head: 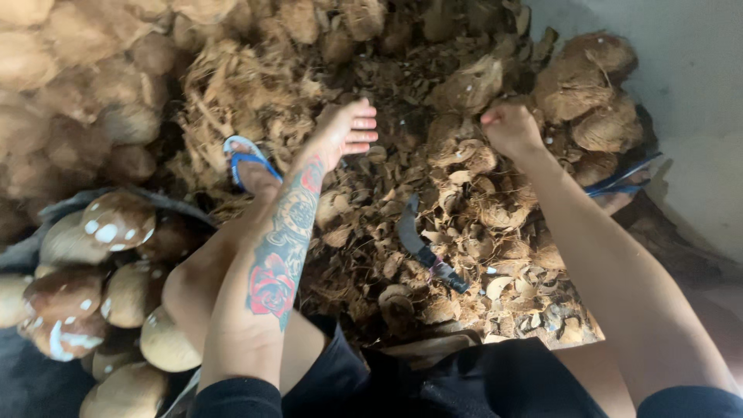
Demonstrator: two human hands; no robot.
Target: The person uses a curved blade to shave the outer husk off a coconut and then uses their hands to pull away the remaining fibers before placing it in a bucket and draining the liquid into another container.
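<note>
A person sits on the ground, seen from above, both bare arms stretched forward over a heap of brown fibrous coconut husk scraps [464, 209] that fills the middle of the view.

The left hand [350, 128], on a forearm tattooed with a red rose, hovers flat over the far part of the heap, fingers [364, 124] straight and slightly spread, holding nothing. The right hand [511, 128] is curled with fingers closed, at the far right part of the heap, just beside a rough brown unhusked coconut [468, 85]; I cannot tell whether it grips any husk. The two hands are well apart.

A curved dark-bladed knife with a dark handle [426, 251] lies on the heap nearer the person than both hands, between the forearms, touched by neither hand.

Left of the heap, the person's foot in a blue rubber sandal [246, 159] rests on loose fibres. Further left of the heap, near the knee, sits a pile of smooth peeled coconuts, brown with white patches [108, 263]. Beyond the heap, at upper left, more hairy brown coconuts [85, 85] are stacked. To the right of the heap, several husked fibrous coconuts [588, 85] rest against a pale wall [689, 77].
</note>
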